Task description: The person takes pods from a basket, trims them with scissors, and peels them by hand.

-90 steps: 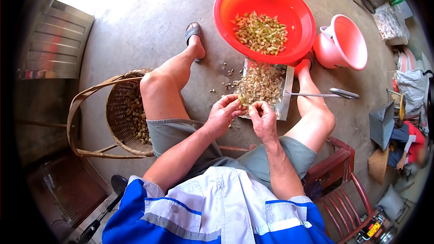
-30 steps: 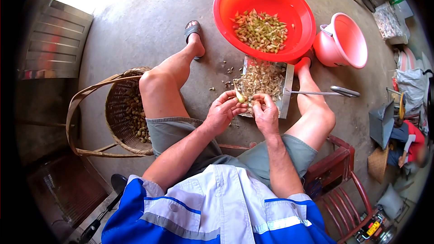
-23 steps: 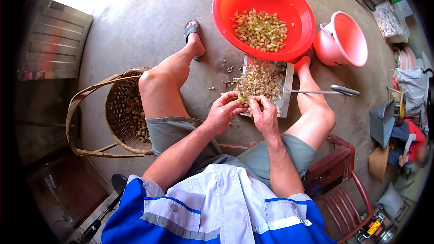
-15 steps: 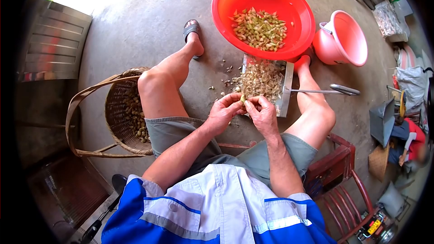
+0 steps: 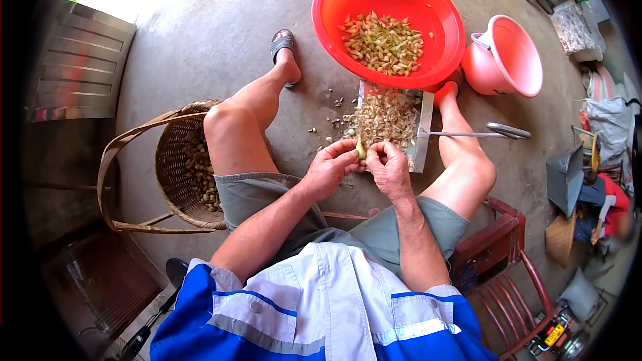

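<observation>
With the left hand (image 5: 331, 169) we are pinching a pale bulb (image 5: 361, 151) over the near end of the dustpan (image 5: 424, 127), thumb closed against fingers; the right hand (image 5: 390, 172) is sitting curled beside it, gripping or not we cannot tell. We are judging it light, firm, maybe slippery (the slim neck likely fragile), its plump base offering surer hold. Beyond, similar bulbs (image 5: 382, 45) are lying in a red basin (image 5: 327, 30).

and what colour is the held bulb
The bulb is pale yellow-green, best seen in the head view.

L-hand (image 5: 329, 168) w/ bulb (image 5: 361, 150), R-hand (image 5: 390, 172) prob. touching
</observation>
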`<state>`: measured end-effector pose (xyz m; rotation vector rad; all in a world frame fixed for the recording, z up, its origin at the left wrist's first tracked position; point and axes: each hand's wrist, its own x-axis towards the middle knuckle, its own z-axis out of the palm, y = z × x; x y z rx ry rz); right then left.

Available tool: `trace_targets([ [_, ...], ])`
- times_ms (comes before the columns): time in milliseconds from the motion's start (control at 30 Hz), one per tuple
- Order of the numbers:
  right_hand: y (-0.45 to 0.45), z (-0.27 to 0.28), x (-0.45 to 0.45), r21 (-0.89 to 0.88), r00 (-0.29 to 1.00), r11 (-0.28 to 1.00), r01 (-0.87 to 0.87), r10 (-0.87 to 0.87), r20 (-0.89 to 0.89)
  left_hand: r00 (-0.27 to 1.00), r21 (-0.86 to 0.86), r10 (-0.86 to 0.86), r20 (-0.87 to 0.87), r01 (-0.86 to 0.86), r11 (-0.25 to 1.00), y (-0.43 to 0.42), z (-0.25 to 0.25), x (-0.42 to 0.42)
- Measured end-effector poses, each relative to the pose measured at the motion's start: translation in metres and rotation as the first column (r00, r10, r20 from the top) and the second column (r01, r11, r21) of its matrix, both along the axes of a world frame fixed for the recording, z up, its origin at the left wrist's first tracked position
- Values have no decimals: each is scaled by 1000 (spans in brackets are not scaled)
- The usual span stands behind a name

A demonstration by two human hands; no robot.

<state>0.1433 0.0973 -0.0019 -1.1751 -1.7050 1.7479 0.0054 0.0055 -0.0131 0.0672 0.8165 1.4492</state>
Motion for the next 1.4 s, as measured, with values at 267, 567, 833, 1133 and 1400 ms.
trace_targets([
  [267, 2, 2, 1, -209, 996, 978, 11, -29, -86, 999, -28, 17, 39, -16, 999, 1, 2, -1],
  [567, -5, -8, -5, -15, 999, 1000, 17, -18, -46, 943, -25, -3, -333, -6, 1000, 0, -4, 4],
  [833, -6, -1, -5, -40, 999, 998, 47, -47, 0, 966, -73, -20, -259, 2, 997, 2, -1, 0],
  [1133, -7, -14, -2, 139, 980, 986, 92, -114, 161, 985, -50, 53, -164, -62, 997, 2, 2, 1],
  [1400, -8, 1, -5, -30, 994, 994, 103, -104, -39, 991, -23, 91, -98, -94, 995, 5, 6, 2],
])
